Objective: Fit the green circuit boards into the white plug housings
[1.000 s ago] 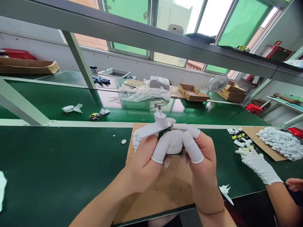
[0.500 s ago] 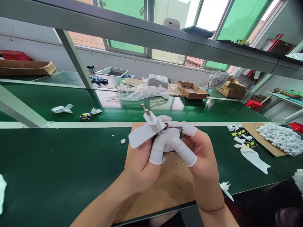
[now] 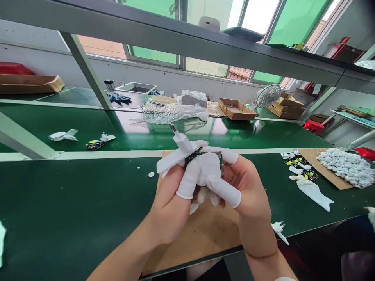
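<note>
My left hand and my right hand meet over a brown cardboard sheet on the green bench. Both wear white finger cots. Together they grip a white plug cover whose metal pins point up and to the left, with a small green circuit board pressed against its underside. My left thumb and fingers pinch the cover's flat white plate. My right thumb lies across the board and my right fingers close behind it.
A loose white plug part lies by the bench's near edge on the right. Further right are a white glove, several circuit boards and a heap of white parts on cardboard. On the conveyor behind lie plug parts and clear plastic wrap.
The plug cover has tipped further left in my hands, pins now slanting up-left. A co-worker's gloved hand at the right pulled away, leaving a white glove on the bench.
</note>
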`<state>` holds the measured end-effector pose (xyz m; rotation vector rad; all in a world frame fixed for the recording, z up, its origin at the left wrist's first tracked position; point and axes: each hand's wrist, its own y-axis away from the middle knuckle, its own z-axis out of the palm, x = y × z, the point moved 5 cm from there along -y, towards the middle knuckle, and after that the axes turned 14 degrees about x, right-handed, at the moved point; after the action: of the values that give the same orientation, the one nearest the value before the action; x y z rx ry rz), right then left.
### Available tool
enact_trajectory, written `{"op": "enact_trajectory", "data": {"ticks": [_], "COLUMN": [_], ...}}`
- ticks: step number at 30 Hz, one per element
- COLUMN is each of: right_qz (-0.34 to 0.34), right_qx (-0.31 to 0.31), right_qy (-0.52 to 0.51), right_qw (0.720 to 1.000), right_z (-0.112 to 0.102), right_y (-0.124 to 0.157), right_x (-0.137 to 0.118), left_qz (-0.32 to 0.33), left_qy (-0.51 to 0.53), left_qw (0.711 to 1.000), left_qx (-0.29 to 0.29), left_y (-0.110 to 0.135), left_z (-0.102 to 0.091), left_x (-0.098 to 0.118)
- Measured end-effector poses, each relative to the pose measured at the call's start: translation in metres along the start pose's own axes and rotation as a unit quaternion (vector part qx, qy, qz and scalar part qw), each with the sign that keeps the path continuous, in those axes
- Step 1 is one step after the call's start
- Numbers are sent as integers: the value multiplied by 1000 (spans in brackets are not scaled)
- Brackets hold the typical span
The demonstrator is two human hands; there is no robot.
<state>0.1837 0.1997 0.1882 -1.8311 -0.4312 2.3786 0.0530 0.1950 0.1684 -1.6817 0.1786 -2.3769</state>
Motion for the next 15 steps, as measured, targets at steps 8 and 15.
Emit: {"op": "enact_trajectory", "data": {"ticks": [8,15], "right_qz": [15,31], "right_qx": [5,2], "right_qy": [-6,-15], "right_qw": [1000,999], "right_z": [-3,-2], "right_y": [-2,-2], "right_x": [-2,0], "left_qz": [28,34], "left_qy": [-13,1], "left_qw": [988,995], "left_qx": [-152,-96], "left_y": [-1,0], "left_z": [7,-2], "left_x": [6,-9]}}
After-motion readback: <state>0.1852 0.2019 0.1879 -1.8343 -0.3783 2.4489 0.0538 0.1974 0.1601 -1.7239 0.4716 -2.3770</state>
